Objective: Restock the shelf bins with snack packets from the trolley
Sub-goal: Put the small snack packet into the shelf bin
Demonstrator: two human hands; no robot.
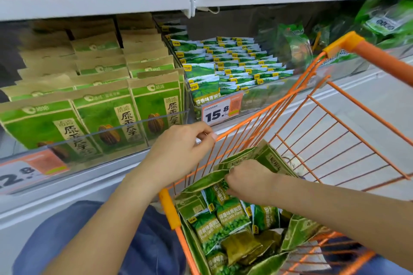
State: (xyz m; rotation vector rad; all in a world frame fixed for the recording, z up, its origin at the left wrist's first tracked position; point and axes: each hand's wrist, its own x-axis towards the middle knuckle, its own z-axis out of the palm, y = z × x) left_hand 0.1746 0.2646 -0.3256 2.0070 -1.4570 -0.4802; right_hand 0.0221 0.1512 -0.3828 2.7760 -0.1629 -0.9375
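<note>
The left hand (183,152) reaches forward from the lower left, forearm angled up toward the shelf, and its curled fingers grip the top wire of the orange trolley (348,131) on the side nearest the shelf. The right hand (250,179) comes in from the lower right, wrist bent down into the trolley, fingers curled and pinching the edge of a large green bag (210,179) that lies open inside it.

The snack packets (232,216) sit in a loose heap in that bag at the trolley's near end: small glossy green pouches printed with peas and white lettering, a yellow tab at the corner, lying at mixed angles over one another. A couple of duller olive packets (243,245) lie among them.

On the shelf, the clear bin (263,96) just beyond the trolley holds rows of the same green pouches standing on edge, with a price tag (221,109) reading 15.8 on its front. The bin (125,129) to its left holds upright kraft-and-green seed bags (107,116) in neat files. Blue trousers (93,241) show below the left arm.
</note>
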